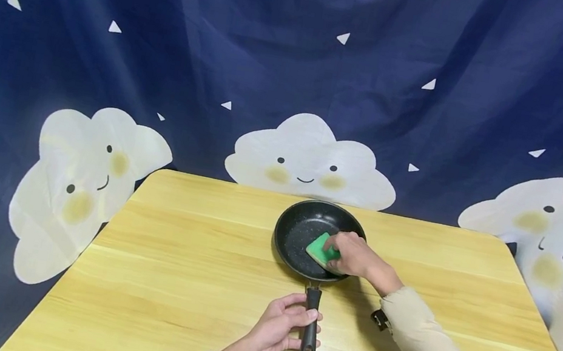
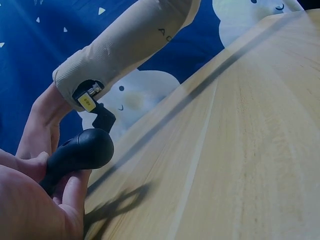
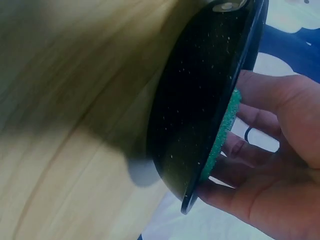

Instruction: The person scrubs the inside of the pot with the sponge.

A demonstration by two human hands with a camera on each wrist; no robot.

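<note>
A black speckled frying pan (image 1: 300, 234) stands near the far edge of the table, its handle (image 1: 310, 327) pointing toward me. My left hand (image 1: 279, 328) grips that handle, thumb on top and fingers beneath; in the left wrist view the rounded handle end (image 2: 95, 149) sticks out past the hand (image 2: 35, 200). Inside the pan, my right hand (image 1: 354, 254) holds a green scouring sponge (image 1: 322, 248) against the surface. From the right wrist view, the pan's rim hides most of the sponge (image 3: 222, 132), with the right hand's fingers (image 3: 265, 92) around it.
The pale wooden table (image 1: 176, 281) spreads out on both sides of the pan. Behind it hangs a dark blue curtain (image 1: 280, 46) with white clouds. A small black device (image 1: 381, 320) is strapped at the right wrist.
</note>
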